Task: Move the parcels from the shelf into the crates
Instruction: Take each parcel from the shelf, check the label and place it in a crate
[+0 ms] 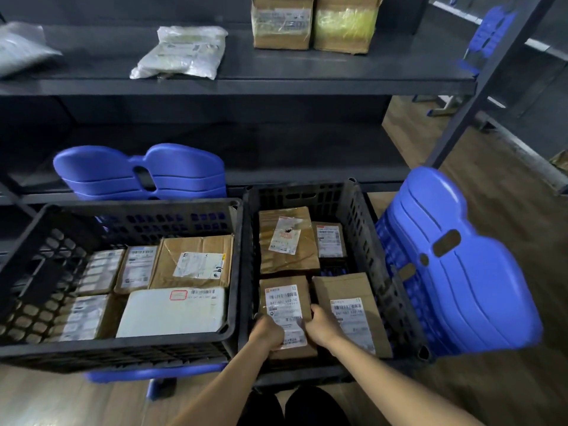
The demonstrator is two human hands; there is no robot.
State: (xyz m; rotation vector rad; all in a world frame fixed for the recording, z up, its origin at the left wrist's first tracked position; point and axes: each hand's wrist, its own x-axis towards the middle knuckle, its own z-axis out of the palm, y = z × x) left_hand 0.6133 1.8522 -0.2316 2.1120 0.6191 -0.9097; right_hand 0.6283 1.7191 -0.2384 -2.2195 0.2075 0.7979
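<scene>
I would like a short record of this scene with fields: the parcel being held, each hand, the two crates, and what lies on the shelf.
held parcel: brown, white label, front left of the right crate
left hand: grips the parcel's left edge
right hand: grips its right edge
right crate: four parcels, the held one included
left crate: several parcels, one white
shelf: white bag, grey bag, two cardboard boxes
</scene>
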